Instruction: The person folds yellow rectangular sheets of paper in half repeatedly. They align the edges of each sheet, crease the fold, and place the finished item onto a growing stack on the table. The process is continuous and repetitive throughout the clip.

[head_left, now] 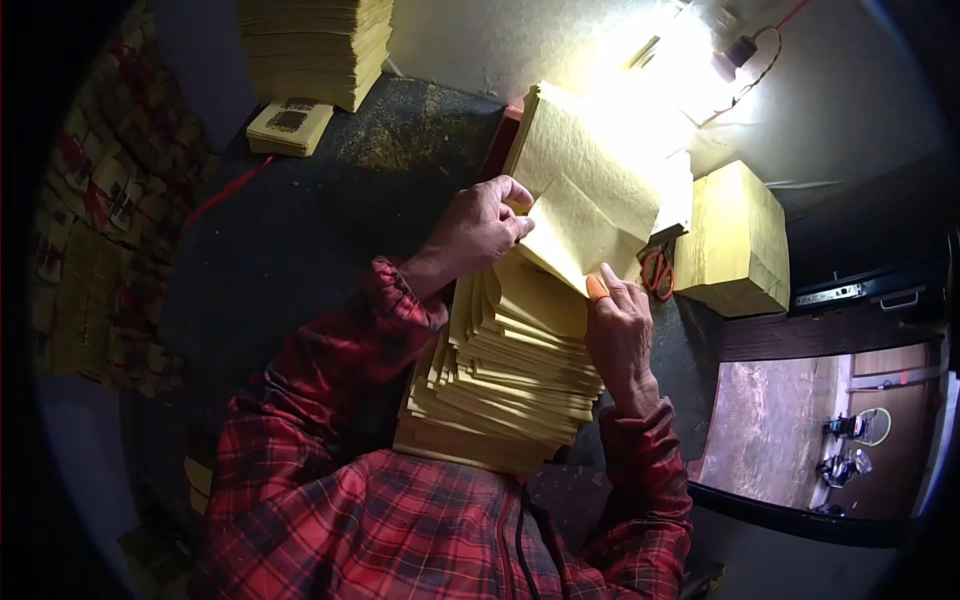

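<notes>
A sheet of yellowish paper (580,225) is lifted and bent between my two hands. My left hand (478,228) pinches its left edge between thumb and fingers. Lower right, my right hand (622,335) grips the near edge; an orange finger cot (597,288) covers one of its digits. Beyond the raised sheet lies a flat stack of the same paper (565,140), brightly lit at its right. Toward my body, folded sheets overlap in a long fanned pile (500,385), reaching under the raised sheet.
Red-handled scissors (657,275) and a thick yellow paper block (735,240) sit at right, near a screen (775,430). A glowing bulb (725,65) hangs behind. Far left, a tall paper stack (315,45) adjoins a small printed bundle (288,128); tied bundles (100,210) fill the left side.
</notes>
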